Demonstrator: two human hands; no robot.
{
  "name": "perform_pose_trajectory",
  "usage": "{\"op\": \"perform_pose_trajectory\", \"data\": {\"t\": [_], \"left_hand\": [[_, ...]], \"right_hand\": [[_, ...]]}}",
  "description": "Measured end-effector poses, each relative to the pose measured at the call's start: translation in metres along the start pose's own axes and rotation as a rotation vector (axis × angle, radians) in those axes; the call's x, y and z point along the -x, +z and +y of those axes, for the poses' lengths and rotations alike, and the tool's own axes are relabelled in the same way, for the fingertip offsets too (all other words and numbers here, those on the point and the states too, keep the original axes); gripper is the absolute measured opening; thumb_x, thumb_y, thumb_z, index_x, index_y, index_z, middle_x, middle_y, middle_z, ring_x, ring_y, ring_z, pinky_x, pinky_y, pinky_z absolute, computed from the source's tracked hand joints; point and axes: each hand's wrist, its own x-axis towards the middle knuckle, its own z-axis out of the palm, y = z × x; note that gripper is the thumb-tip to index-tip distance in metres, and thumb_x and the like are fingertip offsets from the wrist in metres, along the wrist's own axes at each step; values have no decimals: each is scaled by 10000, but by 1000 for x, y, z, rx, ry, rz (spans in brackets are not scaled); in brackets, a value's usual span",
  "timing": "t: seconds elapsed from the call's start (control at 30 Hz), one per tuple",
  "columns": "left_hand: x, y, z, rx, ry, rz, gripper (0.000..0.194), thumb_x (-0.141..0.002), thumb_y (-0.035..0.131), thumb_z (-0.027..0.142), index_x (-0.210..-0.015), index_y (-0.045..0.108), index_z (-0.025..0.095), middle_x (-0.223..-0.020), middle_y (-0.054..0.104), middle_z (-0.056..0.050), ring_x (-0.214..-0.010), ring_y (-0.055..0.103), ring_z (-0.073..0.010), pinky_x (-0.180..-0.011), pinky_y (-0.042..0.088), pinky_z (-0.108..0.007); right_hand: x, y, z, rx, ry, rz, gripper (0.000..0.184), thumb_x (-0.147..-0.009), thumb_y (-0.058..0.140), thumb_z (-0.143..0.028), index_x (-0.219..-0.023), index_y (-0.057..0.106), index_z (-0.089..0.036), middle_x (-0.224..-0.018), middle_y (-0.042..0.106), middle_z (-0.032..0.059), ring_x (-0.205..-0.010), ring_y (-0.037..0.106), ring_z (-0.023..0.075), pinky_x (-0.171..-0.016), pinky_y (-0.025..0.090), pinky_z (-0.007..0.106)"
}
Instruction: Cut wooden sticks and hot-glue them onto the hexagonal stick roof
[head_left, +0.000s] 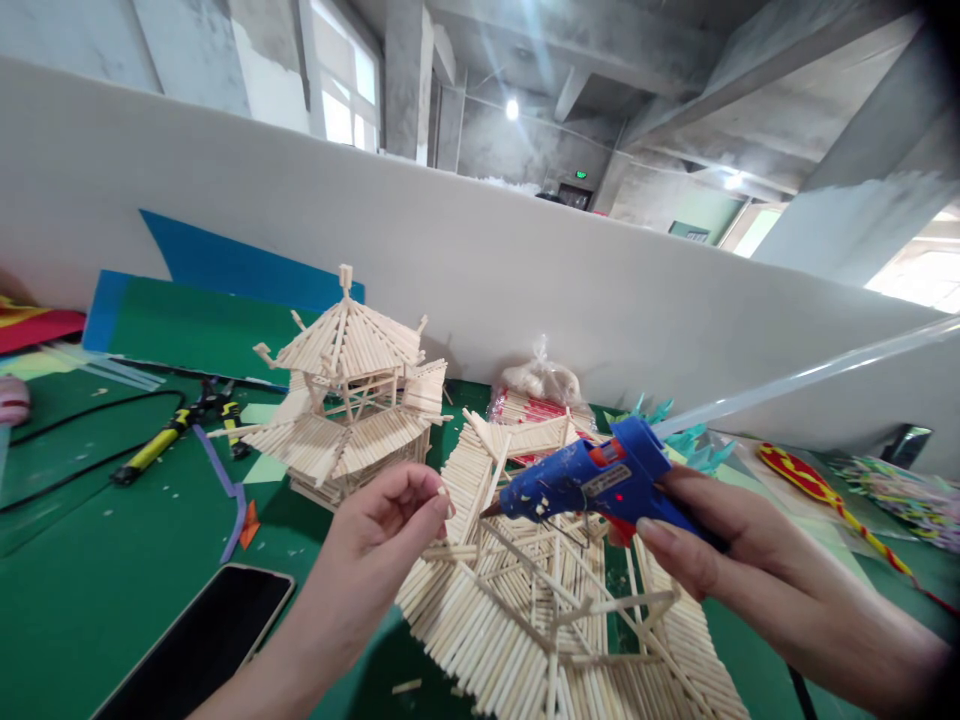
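My right hand (742,550) is closed round the handle of a blue hot glue gun (581,478), whose nozzle points left. A long clear glue stick (810,372) sticks out of its back end. The thumb and fingers of my left hand (397,540) pinch a small piece of wooden stick (444,493) just left of the nozzle tip. Below both hands lies a stick-built roof frame (495,630) with slatted sides and open beams. Behind my left hand stands a pagoda model (352,400) of the same pale sticks.
A black phone (202,640) lies front left. Yellow-handled pliers (161,440) and a black cable rest at the left. A bag of material (540,375) sits by the white partition (450,260). Red-and-yellow decoration (802,475) and coloured strips (900,490) lie at the right on the green table (60,600).
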Motion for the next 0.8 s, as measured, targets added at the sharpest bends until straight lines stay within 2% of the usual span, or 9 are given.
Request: {"op": "perform_pose_trajectory", "data": {"t": [0.13, 0.33, 0.57, 0.8], "left_hand": [[-1, 0, -1, -3, 1, -3, 60, -771, 564, 237, -736, 530, 202, -661, 507, 44, -630, 460, -99, -587, 375, -201], [1, 0, -1, 3, -1, -10, 63, -780, 557, 233, -732, 531, 200, -663, 503, 43, -630, 450, -98, -587, 369, -203], [2, 0, -1, 11, -7, -24, 67, -785, 553, 238, -736, 534, 198, -664, 498, 38, -637, 446, -105, -598, 367, -212], [2, 0, -2, 5, -12, -29, 64, -794, 545, 246, -745, 530, 207, -676, 497, 39, -649, 444, -107, -605, 367, -208]], "right_hand": [[-2, -2, -1, 13, -13, 5, 256, -869, 390, -417, -763, 525, -228, -798, 571, 5, -795, 548, 177, -714, 454, 294], [-2, -3, -4, 18, -33, -8, 229, -867, 407, -392, -787, 542, -225, -804, 588, 3, -725, 542, 159, -654, 457, 278], [-4, -3, -2, 62, -29, 24, 255, -855, 415, -397, -781, 574, -212, -756, 587, 25, -729, 549, 188, -670, 464, 319], [-4, -3, -1, 61, -36, 21, 259, -859, 411, -406, -755, 544, -211, -784, 576, 20, -718, 534, 172, -704, 459, 325]]}}
